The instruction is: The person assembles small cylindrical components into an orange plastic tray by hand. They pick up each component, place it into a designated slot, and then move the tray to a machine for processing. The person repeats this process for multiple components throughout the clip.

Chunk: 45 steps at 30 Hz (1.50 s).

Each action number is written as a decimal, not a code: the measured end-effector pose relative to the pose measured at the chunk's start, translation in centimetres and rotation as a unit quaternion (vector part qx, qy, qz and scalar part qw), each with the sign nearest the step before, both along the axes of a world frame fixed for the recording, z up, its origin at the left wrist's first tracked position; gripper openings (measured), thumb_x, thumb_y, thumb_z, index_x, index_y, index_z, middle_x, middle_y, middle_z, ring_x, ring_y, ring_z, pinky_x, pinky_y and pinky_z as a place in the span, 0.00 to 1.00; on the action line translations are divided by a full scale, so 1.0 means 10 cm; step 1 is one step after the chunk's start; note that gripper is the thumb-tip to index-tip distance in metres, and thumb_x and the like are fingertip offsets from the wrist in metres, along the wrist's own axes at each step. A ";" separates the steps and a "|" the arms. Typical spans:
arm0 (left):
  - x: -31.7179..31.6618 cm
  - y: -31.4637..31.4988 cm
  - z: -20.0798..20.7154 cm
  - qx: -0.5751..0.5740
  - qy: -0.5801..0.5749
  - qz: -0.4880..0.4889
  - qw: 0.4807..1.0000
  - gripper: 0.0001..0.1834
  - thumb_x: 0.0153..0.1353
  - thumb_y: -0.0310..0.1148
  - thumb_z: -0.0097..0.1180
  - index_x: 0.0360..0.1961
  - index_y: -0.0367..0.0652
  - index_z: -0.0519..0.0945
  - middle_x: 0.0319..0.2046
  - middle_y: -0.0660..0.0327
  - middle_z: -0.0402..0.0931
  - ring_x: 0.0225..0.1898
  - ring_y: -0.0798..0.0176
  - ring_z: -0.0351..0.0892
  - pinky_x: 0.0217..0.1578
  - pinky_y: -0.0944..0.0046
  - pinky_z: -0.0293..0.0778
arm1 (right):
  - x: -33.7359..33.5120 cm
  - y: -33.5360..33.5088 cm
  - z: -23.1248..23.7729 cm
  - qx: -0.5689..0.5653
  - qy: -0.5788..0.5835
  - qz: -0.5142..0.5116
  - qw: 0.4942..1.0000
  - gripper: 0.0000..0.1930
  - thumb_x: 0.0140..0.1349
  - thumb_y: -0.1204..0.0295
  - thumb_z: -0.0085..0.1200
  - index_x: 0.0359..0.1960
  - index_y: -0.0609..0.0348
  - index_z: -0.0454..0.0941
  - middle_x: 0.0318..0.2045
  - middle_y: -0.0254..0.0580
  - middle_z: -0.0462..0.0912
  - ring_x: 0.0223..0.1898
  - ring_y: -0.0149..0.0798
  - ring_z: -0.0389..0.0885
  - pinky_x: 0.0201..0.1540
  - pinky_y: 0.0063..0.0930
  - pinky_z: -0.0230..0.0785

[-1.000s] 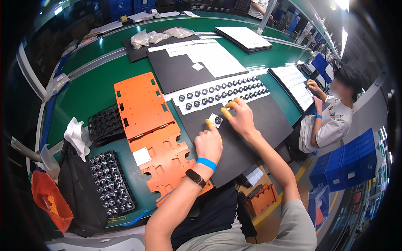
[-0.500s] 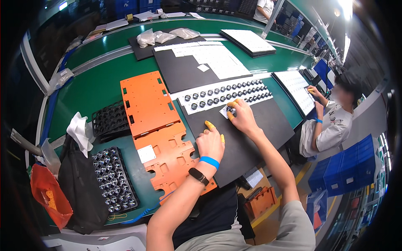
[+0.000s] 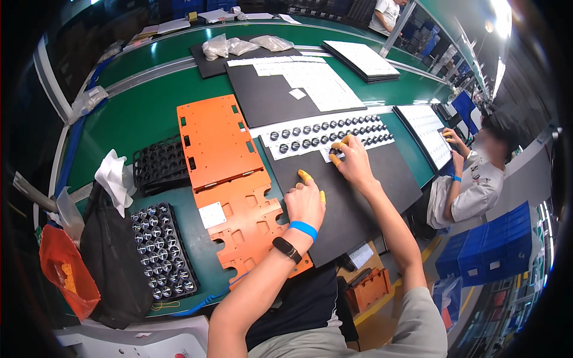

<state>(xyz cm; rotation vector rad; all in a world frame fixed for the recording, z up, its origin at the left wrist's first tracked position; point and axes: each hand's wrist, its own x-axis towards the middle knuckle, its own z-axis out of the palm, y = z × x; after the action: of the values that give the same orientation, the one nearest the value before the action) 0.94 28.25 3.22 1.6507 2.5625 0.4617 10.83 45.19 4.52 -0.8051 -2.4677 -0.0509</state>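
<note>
My right hand (image 3: 354,163), with yellow covers on its fingertips, pinches a small white square plate bearing a round black cap (image 3: 333,151). The plate lies low over the black board (image 3: 343,230), against the front edge of two rows of similar white plates with black caps (image 3: 306,143). Fingers partly cover the held piece. My left hand (image 3: 304,204) rests on the same board, nearer to me, holding nothing. Its covered index finger points forward and its thumb stands apart, while the other fingers bend out of sight.
Left of the board lies an orange hinged fixture (image 3: 219,142) with a white square plate (image 3: 212,215) on it. Further left are a tray of shiny round caps (image 3: 160,252) and a black cavity tray (image 3: 158,169). Behind, white plates (image 3: 325,89) cover another board. A co-worker (image 3: 474,185) works at right.
My right hand has brought the pinched plate slightly forward and right, up to the capped rows. My left hand stays almost where it was. The whole view has shifted a little.
</note>
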 end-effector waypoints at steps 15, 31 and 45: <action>0.13 0.14 -0.20 -0.063 0.037 -0.007 0.997 0.32 0.60 0.47 0.61 0.58 0.35 0.74 0.34 0.59 0.81 0.39 0.60 0.84 0.38 0.58 0.79 | -0.57 -0.81 0.40 0.018 0.085 0.135 0.987 0.12 0.53 0.71 0.66 0.40 0.59 0.82 0.34 0.42 0.77 0.39 0.47 0.75 0.44 0.40 0.67; 0.04 0.01 0.01 -0.010 -0.029 -0.002 1.000 0.36 0.53 0.46 0.67 0.58 0.32 0.73 0.34 0.57 0.82 0.36 0.57 0.84 0.36 0.60 0.79 | -2.01 -2.38 0.34 -0.017 -0.234 0.218 0.947 0.08 0.44 0.67 0.65 0.18 0.57 0.81 0.20 0.43 0.82 0.24 0.43 0.83 0.24 0.32 0.70; -0.01 -0.04 0.05 0.027 -0.051 -0.019 0.998 0.32 0.56 0.44 0.65 0.54 0.32 0.74 0.32 0.53 0.82 0.35 0.54 0.85 0.36 0.58 0.80 | -0.44 -0.37 0.50 -0.277 -0.023 -0.133 0.951 0.15 0.64 0.65 0.46 0.35 0.65 0.82 0.30 0.60 0.83 0.38 0.60 0.82 0.42 0.50 0.72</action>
<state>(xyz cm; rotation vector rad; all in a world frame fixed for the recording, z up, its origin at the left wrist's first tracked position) 0.83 27.89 3.68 1.6447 2.4629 0.6013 6.42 41.46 9.53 -1.3799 -2.4214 0.5540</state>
